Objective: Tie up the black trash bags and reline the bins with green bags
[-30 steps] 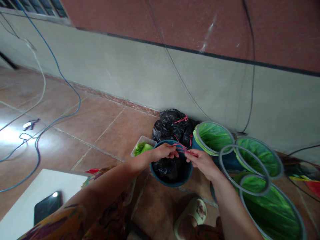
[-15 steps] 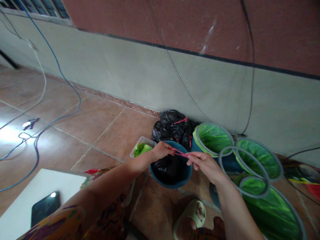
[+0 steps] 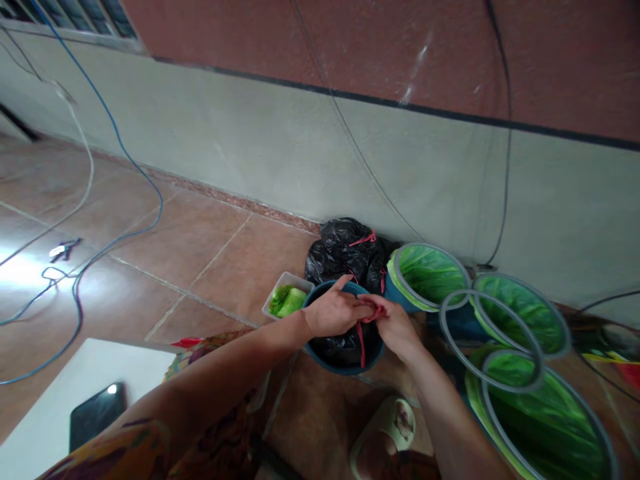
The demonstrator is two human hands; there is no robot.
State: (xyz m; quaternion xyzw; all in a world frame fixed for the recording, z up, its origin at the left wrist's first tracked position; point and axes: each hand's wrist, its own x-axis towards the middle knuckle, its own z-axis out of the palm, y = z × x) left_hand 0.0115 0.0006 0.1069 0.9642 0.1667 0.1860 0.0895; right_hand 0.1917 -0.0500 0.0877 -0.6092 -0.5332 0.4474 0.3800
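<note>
Over a blue bin (image 3: 320, 363) my two hands meet at the red drawstring (image 3: 362, 343) of a black garbage bag (image 3: 333, 348) that sits inside it. My left hand (image 3: 334, 312) has its fingers closed around the string, with one finger lifted. My right hand (image 3: 397, 327) pinches the string from the other side, close against the left. A loop of the string hangs down over the bag. The fingertips partly cover one another, and the string looks crossed or knotted between them.
Tied black bags (image 3: 345, 243) lie against the wall. Bins with green liners (image 3: 433, 273) stand on the right, a loose grey ring (image 3: 450, 347) across them. A plastic box (image 3: 267, 310) of green rolls is left of the blue bin. A phone (image 3: 97, 413) lies on a white surface (image 3: 40, 407).
My hands have come together from holding the red drawstring stretched between them. The string is now bunched at my fingers, and a loop hangs down.
</note>
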